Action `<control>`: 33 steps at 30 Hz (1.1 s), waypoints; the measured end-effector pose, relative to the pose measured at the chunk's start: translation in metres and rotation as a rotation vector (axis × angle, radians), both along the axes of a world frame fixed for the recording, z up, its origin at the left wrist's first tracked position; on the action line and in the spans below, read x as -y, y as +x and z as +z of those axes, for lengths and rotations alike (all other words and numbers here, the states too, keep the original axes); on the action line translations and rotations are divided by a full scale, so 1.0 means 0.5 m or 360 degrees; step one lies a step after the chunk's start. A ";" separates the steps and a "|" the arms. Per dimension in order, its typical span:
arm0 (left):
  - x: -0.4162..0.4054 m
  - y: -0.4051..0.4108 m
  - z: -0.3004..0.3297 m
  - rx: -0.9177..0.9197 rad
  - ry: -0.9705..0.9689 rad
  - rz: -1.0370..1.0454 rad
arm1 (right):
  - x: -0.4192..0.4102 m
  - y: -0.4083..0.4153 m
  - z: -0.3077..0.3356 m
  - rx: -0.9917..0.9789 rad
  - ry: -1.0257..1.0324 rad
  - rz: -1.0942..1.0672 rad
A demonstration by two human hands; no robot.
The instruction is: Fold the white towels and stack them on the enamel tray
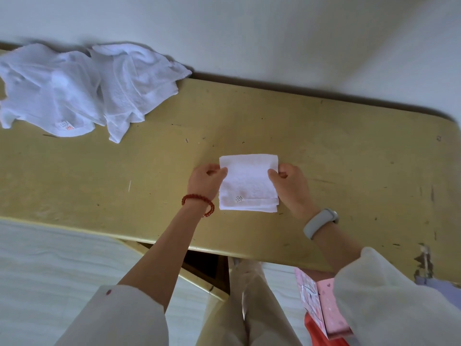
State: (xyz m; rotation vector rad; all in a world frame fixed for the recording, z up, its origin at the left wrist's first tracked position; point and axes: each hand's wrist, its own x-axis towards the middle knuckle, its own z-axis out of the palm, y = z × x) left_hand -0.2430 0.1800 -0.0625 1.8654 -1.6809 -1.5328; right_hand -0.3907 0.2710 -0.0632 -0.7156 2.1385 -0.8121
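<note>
Now both hands, left hand (pixel 207 178) and right hand (pixel 290 186), seemingly pinch the folded towel (pixel 248 183) edges.

Both bare forearms extend forward, light sleeves pushed up to the elbows. The left hand (pixel 205 182) and right hand (pixel 290 186) face each other, fingers curled inward, each thumb and fingertips closed in a pinch.

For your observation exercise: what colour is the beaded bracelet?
Red, on the left wrist; bracelet shows best in the head view.
</note>
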 end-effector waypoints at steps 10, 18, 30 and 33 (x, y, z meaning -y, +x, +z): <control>-0.022 0.033 0.017 0.0373 0.0047 -0.0486 | -0.032 -0.002 0.007 0.0037 0.0375 0.0275; -0.037 0.035 0.013 0.0220 -0.0150 -0.0332 | -0.056 0.019 0.023 -0.0033 0.0183 0.0299; -0.072 0.044 0.003 0.0180 -0.0287 -0.0355 | -0.087 0.034 0.015 -0.0183 0.0110 0.0216; -0.077 0.048 0.000 0.0182 -0.0280 -0.0360 | -0.092 0.034 0.021 -0.0156 0.0102 0.0186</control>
